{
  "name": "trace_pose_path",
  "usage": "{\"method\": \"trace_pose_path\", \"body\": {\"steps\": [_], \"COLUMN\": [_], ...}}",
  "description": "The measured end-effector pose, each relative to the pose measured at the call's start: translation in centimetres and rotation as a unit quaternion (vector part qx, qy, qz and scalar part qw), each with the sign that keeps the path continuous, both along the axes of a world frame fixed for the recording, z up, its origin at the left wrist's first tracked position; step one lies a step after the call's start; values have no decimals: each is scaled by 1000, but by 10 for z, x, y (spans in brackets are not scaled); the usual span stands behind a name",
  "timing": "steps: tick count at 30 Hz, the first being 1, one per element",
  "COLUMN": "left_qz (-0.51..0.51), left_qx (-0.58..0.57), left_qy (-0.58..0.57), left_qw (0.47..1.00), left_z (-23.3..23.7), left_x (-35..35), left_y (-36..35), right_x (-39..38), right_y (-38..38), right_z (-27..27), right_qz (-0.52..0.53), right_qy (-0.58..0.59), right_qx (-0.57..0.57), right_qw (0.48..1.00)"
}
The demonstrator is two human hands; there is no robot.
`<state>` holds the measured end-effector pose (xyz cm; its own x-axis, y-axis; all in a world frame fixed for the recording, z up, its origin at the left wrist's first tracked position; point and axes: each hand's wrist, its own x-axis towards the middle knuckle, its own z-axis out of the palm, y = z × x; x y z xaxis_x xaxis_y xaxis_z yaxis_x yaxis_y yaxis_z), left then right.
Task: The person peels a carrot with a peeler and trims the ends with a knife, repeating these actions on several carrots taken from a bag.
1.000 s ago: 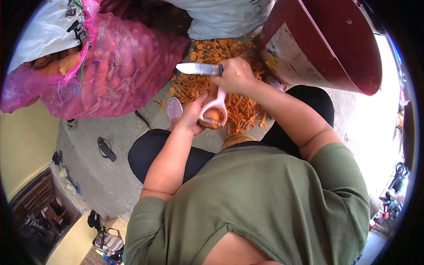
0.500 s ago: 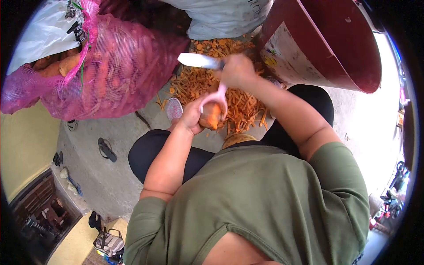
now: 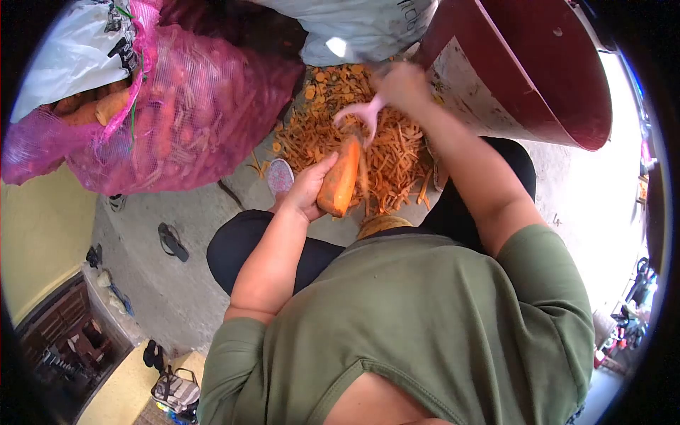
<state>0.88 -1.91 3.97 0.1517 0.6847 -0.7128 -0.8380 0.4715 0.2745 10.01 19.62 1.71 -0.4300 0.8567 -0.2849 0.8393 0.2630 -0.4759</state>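
Observation:
A thick carrot (image 3: 341,183), partly peeled to bright orange, is gripped in my left hand (image 3: 308,185) with its far end pointing away from me. My right hand (image 3: 405,88) is closed around a pink Y-shaped peeler (image 3: 363,113), whose head is just past the carrot's far tip. The same fist also holds a knife; its blade (image 3: 337,47) is smeared by motion and sticks out to the left. Below both hands, a heap of orange peelings (image 3: 397,166) covers the floor.
A pink mesh sack (image 3: 191,106) full of carrots stands at the left. Behind the peelings is a white sack (image 3: 354,32); a large dark red tub (image 3: 524,78) rises at the right. A black flip-flop (image 3: 172,241) lies on the concrete floor (image 3: 163,297).
My right hand has moved forward and slightly right, taking the peeler from around the carrot to beyond its tip. More of the carrot's orange side now shows in my left hand.

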Motion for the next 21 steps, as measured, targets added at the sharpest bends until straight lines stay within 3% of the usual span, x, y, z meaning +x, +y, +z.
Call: {"method": "trace_pose_path", "body": {"steps": [1,4,5,6,8,10,11,14,17,19,20,21], "left_qz": [-13,18,17,16,28,55,-16,-8,16,33,41,38], "left_qx": [3,17,30,40,31,-5,35,42,24,46,55,17], "left_qy": [2,-18,-3,13,42,67,31,9,-18,-17,-16,5], "left_qw": [1000,1000,999,999,998,996,999,999,999,998,998,999], "left_z": [-5,-16,-21,-24,-23,-13,-14,0,-8,-9,-10,-14], "left_x": [-2,-5,-5,-6,-4,3,0,0,-4,-3,-2,-2], "left_y": [-3,-3,0,1,1,3,-2,-1,-1,1,1,2], "right_x": [2,5,-1,-9,-7,-7,-6,4,3,-6,-5,-6], "right_y": [20,14,-3,-32,-66,-59,-40,44,-2,-47,-64,-69], "right_z": [15,18,11,43,61,49,31,-35,35,44,55,55], "right_qz": [-59,-46,11,47,162,134,68,-88,-15,90,133,174], "right_qy": [-18,12,-7,-24,29,5,-16,-24,-8,32,40,36], "right_qx": [-71,-47,-22,-43,-67,-40,-35,-89,-70,-44,-98,-67], "right_qw": [996,998,1000,998,984,990,997,992,997,994,985,982]}}
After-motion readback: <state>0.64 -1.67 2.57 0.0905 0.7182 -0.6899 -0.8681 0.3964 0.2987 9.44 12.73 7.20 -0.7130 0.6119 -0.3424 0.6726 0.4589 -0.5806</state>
